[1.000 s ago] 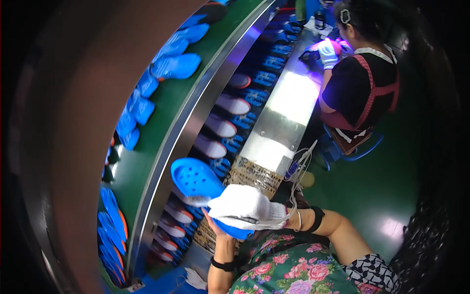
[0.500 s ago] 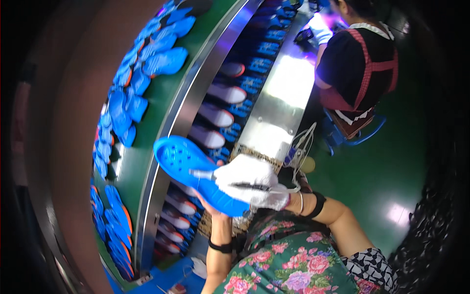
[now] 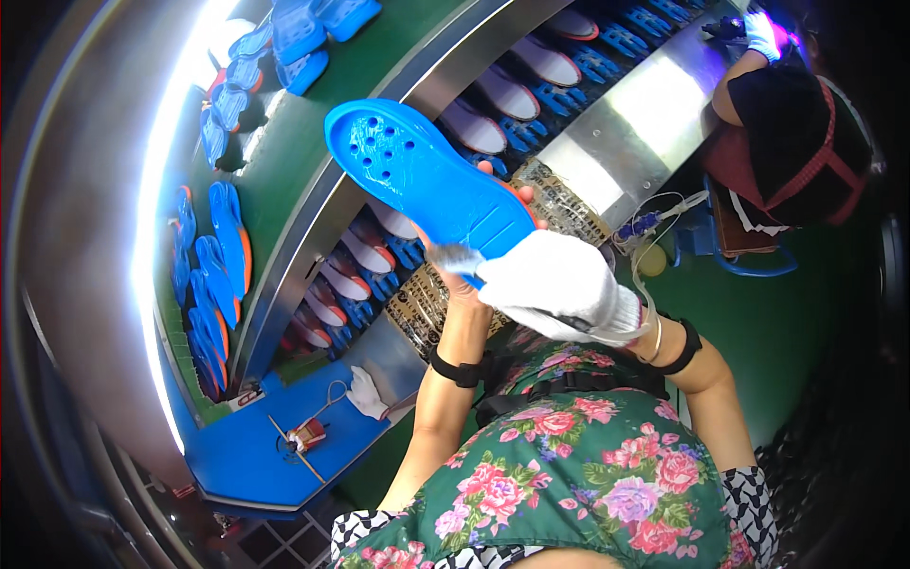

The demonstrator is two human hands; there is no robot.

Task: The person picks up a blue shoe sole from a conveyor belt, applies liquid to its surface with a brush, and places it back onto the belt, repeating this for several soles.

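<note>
My left hand (image 3: 463, 286), bare, grips a blue shoe sole (image 3: 431, 190) from beneath, its fingertips curling over the far edge. Small holes dot the wide toe end of the sole, and its upper surface shines as if wet. In a white glove, my right hand (image 3: 559, 284) is closed on a brush, mostly hidden by the glove. The grey bristles (image 3: 455, 259) lie at the sole's near edge, by the heel end. A thin pale tube (image 3: 648, 318) runs along my right wrist.
Behind the sole, a conveyor (image 3: 479, 128) carries rows of pale-topped shoes and blue straps. Blue soles (image 3: 230, 237) lie on a green belt at left. A white glove (image 3: 365, 394) rests on a blue table (image 3: 256, 455). A co-worker (image 3: 787, 142) sits at upper right.
My view has swung, bringing the blue table into sight. Across the sole, the brush has moved from the middle toward the heel end and the near edge. Both hands keep their hold.
</note>
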